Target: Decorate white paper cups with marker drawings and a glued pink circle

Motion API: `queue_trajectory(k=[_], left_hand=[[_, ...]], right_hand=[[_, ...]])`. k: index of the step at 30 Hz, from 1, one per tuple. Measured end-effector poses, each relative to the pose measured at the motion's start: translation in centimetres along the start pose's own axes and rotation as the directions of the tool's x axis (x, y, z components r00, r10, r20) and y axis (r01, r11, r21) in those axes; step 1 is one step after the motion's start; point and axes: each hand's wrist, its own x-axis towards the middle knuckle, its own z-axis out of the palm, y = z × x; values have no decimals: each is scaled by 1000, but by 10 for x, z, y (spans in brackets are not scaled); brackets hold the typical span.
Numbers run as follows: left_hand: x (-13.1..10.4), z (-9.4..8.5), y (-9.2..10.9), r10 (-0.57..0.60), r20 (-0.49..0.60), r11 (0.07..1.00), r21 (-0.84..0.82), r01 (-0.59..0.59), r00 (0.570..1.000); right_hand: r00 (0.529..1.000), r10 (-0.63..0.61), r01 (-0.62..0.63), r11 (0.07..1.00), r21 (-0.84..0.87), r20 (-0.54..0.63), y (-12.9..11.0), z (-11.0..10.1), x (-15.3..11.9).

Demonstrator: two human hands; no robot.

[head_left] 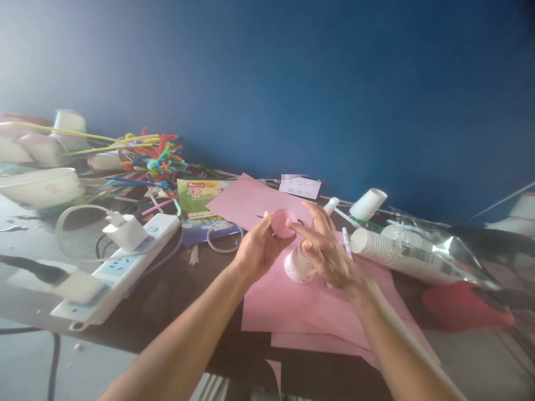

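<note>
In the head view my left hand (259, 245) grips a round pink paper piece (282, 220) between thumb and fingers. My right hand (328, 245) is over it from the right, its fingers apart and one fingertip at the pink surface. Beneath the hands a white paper cup (297, 266) with a faint print stands on pink paper sheets (267, 312), partly hidden by my right hand. A thin dark bit shows at the pink piece's edge; I cannot make out what it is.
A power strip (137, 253) with plugs and cables lies left. Behind it are colourful pipe cleaners (156, 156) and a bowl (39, 186). A green packet (196, 206) and a timer (300, 188) sit at the back. Stacked paper cups (376, 248) and a red object (466, 306) lie right.
</note>
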Motion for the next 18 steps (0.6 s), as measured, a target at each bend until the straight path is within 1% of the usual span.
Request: queue_trajectory(k=[3, 7, 14, 18], left_hand=[[-1, 2, 0, 0, -14, 1000, 24, 0, 1000], [0, 0, -1, 17, 13, 999, 30, -18, 1000], [2, -9, -4, 30, 56, 997, 67, -33, 998], [2, -9, -6, 24, 0, 993, 117, -24, 1000]], right_hand=[[1000, -10, 10, 999, -43, 7, 1, 0, -2], [1000, -24, 24, 995, -97, -1, 2, 2, -3], [1000, -30, 30, 996, -82, 7, -1, 1, -2], [1000, -26, 27, 997, -71, 10, -2, 1, -3]])
